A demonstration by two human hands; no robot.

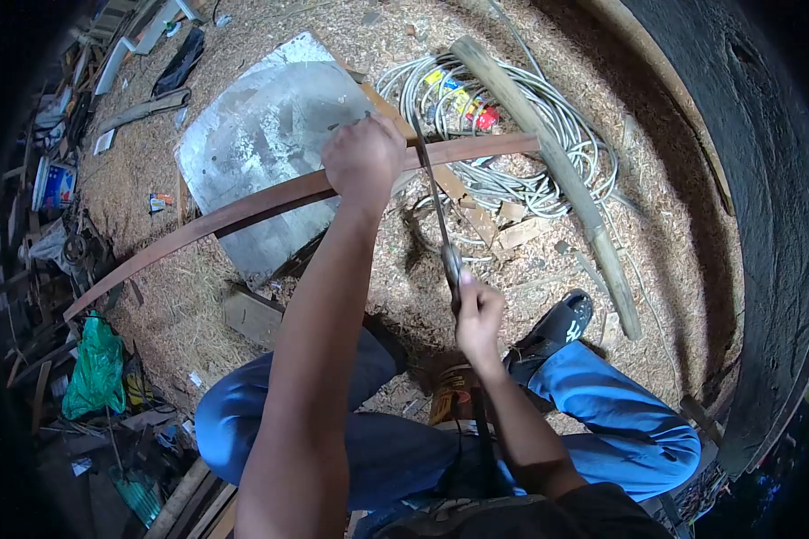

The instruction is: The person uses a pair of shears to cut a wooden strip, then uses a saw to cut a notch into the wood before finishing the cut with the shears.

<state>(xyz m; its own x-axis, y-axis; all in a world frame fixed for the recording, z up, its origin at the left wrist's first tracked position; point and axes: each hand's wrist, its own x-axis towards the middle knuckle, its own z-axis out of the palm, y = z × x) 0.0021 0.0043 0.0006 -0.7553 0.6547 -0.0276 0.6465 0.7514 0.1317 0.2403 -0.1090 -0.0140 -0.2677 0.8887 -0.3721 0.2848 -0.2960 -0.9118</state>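
Left arm: reaches forward from the bottom of the view, almost straight, slanting slightly right toward the hand.
Left hand: closed in a fist around the long, narrow, reddish-brown wooden strip, knuckles facing away from the body.
Right arm: comes in from the lower right, bent, angled up and left, with the wrist nearer the body than the left one.
Right hand: closed around the lower end of a long, thin, dark-bladed hand tool, thumb toward the blade.
Wooden strip: passes through the left fist, running down to the left and out to the right, beyond the right hand; looks curved in this view.
Blade: points up and away from the right hand, crossing the strip just right of the left fist; cannot tell whether touching it.
Under and behind the strip: a worn, grey-white, flat square board on ground covered with wood shavings.
Right of the left hand: a loose coil of grey cable, with a weathered, bent wooden pole across it, near the strip's right end.
Near the body: legs in blue jeans spread apart, a black open-toed slipper on the right foot, a brown labelled container between the knees.
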